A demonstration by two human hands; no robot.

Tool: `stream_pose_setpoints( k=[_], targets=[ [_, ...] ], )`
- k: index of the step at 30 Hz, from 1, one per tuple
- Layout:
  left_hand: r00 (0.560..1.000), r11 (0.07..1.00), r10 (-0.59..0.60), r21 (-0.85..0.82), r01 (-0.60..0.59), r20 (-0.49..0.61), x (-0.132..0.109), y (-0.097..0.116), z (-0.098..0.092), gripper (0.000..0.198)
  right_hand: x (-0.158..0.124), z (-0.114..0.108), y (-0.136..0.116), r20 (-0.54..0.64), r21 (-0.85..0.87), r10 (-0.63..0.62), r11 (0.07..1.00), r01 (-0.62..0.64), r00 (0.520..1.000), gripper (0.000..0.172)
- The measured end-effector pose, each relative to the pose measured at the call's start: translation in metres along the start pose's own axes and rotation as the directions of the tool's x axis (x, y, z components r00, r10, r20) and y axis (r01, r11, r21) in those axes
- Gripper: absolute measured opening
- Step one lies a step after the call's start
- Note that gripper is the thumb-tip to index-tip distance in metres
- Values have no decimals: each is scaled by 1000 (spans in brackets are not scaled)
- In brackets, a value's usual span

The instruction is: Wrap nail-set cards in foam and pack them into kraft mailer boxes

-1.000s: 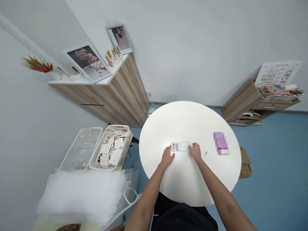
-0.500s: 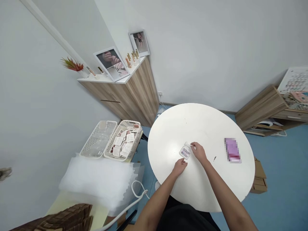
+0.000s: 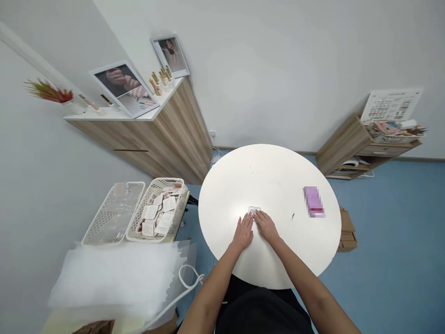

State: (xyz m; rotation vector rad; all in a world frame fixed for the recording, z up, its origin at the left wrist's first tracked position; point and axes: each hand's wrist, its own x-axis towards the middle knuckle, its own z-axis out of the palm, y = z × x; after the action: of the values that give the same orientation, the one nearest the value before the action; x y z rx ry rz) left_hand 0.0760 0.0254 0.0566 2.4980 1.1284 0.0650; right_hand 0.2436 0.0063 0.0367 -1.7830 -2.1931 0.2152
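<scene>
Both hands have drawn together since the earlier frame, closing over the small clear plastic case point(image 3: 254, 210), which now sits mostly hidden beneath the fingertips.

Head view: the case lies on the white round surface point(image 3: 274, 176), toward the near side and at about 12 o'clock from the hands. The left hand point(image 3: 242, 233) lies palm down at about 7 o'clock from the case, its fingers point(image 3: 247, 221) extended, close together and reaching the case's lower edge. The right hand point(image 3: 267, 227) lies at about 5 o'clock from the case, its fingers point(image 3: 260, 217) slightly curved and touching its near side. Both sets of fingers are in contact, but whether they grip or only press cannot be told. The case's contents and whether it is fully shut are also too small to tell.

Likely hazards: the small, smooth case could skid toward 12 o'clock if pressed unevenly against the smooth surface. A lid not fully latched could spring open under pressure.

Surroundings: a pixelated pink package point(image 3: 314, 202) lies on the surface at about 3 o'clock from the hands. At about 9 o'clock stand a white plastic basket of paper cards point(image 3: 156, 227) and a second white plastic basket point(image 3: 104, 227) beside it
</scene>
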Motion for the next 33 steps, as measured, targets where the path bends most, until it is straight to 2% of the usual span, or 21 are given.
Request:
stream_pose_setpoints(
  k=[8, 11, 14, 17, 19, 21, 23, 26, 33],
  targets=[
    [998, 997, -19, 71, 22, -53, -3, -2, 24, 83, -14, 9, 1, 78, -77, -12, 997, 18, 997, 59],
    [998, 997, -36, 69, 39, -50, -4, -2, 24, 80, -15, 6, 0, 93, -70, -2, 997, 9, 996, 61],
    [1000, 999, -21, 44, 22, -15, -4, -3, 20, 78, -10, 0, 0, 100, -36, 8, 999, -5, 995, 53],
    [998, 998, -55, 27, 55, -1, -3, -7, 13, 75, 2, -7, 3, 108, 8, 17, 1000, -18, 994, 47],
    [984, 983, -180, 42, 180, -10, -2, -10, 10, 83, 11, -10, 6, 125, 30, 43, 998, -47, 991, 49],
    [945, 943, -326, 71, 325, 5, 0, -14, 8, 97, 20, -10, 12, 160, 55, 72, 995, -82, 985, 54],
    [913, 912, -404, 103, 397, 55, 3, -16, 9, 105, 28, -10, 19, 193, 85, 67, 993, -85, 979, 54],
    [895, 899, -431, 142, 415, 112, 7, -18, 12, 113, 43, -9, 33, 179, 108, 22, 993, -42, 984, 51],
    [900, 899, -424, 160, 407, 99, 10, -19, 20, 118, 95, -13, 74, 117, 99, -32, 995, 20, 993, 47]
  ],
)
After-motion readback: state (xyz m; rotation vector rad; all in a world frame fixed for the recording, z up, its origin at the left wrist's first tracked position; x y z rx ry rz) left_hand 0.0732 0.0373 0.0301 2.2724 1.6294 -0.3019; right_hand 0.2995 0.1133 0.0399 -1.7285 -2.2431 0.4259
